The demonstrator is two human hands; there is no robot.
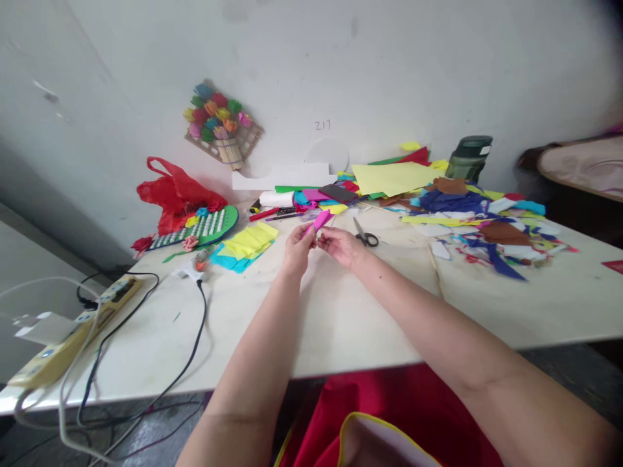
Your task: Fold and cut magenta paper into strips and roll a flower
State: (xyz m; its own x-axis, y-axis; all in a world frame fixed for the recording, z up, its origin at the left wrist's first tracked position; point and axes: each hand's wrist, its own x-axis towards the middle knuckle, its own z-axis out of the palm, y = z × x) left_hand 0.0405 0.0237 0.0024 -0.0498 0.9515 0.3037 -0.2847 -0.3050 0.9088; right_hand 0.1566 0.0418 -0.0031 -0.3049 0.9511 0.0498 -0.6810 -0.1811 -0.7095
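Over the middle of the white table, my left hand (298,248) is closed on a small folded piece of pink paper (321,220), which points up and to the right. My right hand (339,245) is pinched at the lower end of the pink piece, close against the left fingers. What lies between the right fingertips is too small to make out. Just right of my right hand lies a pair of black-handled scissors (366,236). Left of my hands are yellow paper sheets (250,240) on top of blue paper sheets (233,261).
Coloured scraps (501,233) are heaped at the right, below a dark green bottle (469,157). A glue gun (193,267) and a power strip (73,344) with trailing cables lie left. A red plastic bag (178,191) stands behind a green decorated board (214,224). Paper flowers (219,117) hang on the wall.
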